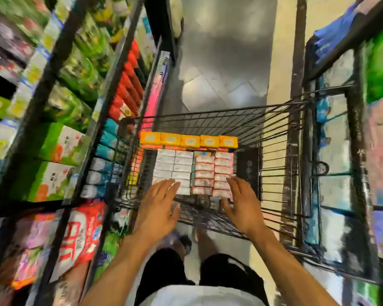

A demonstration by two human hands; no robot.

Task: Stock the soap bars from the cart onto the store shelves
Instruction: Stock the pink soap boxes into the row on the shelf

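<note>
White shirt (199, 294) and dark shorts (164, 268) of the person wearing the camera fill the bottom centre, seen from above. Store shelves (53, 89) packed with blurred, colourful boxes run along the left edge. More shelving (332, 151) lines the right edge, leaving a narrow aisle of grey floor (226, 62) at top centre. A black wire cart (208, 112) stands mid-frame, drawn up beside the left shelves, probably so stock is within easy reach. Soap bars (182, 164) lie inside it in tidy rows: orange packs (189, 140) along the far side, white packs (164, 173) on the left, pink packs (215, 171) on the right. The left hand (157, 208) and right hand (241, 206) reach over the cart's near rim, palms down, bracketing the nearest rows as if to gather a stack. Fingers (164, 186) on both hands are straight and slightly spread, gripping nothing. Their tips lie over the nearest packs, though blur hides whether they touch.
</note>
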